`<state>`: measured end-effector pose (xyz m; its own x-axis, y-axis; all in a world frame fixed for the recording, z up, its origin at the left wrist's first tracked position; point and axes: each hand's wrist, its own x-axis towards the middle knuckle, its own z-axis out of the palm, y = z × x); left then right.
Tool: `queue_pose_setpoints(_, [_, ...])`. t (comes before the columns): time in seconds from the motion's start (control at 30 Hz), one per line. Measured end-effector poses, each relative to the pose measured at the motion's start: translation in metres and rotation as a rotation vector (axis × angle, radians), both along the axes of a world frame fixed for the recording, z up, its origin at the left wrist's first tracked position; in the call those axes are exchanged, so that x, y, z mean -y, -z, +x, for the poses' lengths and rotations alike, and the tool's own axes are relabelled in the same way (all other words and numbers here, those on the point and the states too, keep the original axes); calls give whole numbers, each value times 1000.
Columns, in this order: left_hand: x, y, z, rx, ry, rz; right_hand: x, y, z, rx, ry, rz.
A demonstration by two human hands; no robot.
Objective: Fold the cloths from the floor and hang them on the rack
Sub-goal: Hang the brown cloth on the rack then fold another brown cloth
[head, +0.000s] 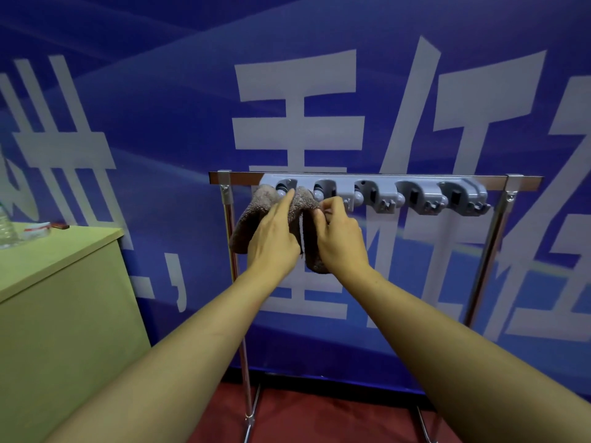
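Note:
A brown folded cloth (248,223) hangs bunched at the left end of the grey clip holder (412,191) on the metal rack (364,179). My left hand (276,238) lies over the cloth's front, its index finger stretched up to the first clip. My right hand (340,233) pinches the cloth's upper right part just below the second clip, fingers curled. The lower middle of the cloth is hidden behind both hands.
A light green cabinet (64,282) stands at the left with a plastic bottle (6,225) and small items on top. A blue banner wall (160,123) is right behind the rack. The rack's legs stand on a red floor (319,417). Several clips to the right hold nothing.

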<state>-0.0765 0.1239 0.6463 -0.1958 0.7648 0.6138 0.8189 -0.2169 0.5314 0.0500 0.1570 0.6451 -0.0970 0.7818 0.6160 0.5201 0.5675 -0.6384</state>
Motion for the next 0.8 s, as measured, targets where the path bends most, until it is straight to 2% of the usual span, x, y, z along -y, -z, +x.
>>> queue_pose_setpoints(0.23, [-18, -8, 0, 48, 43, -104, -2, -13, -3, -69, -89, 19])
queue_pose_setpoints(0.4, [-14, -5, -4, -35, 28, -112, -4, -1, -1, -64, -82, -37])
queue_pose_setpoints(0.6, [-11, -4, -4, 211, 195, -171, 1, 3, -5, -113, -135, -71])
queue_pose_setpoints(0.8, [2, 24, -5, 252, 216, -202, 11, 6, 3, -94, -177, -103])
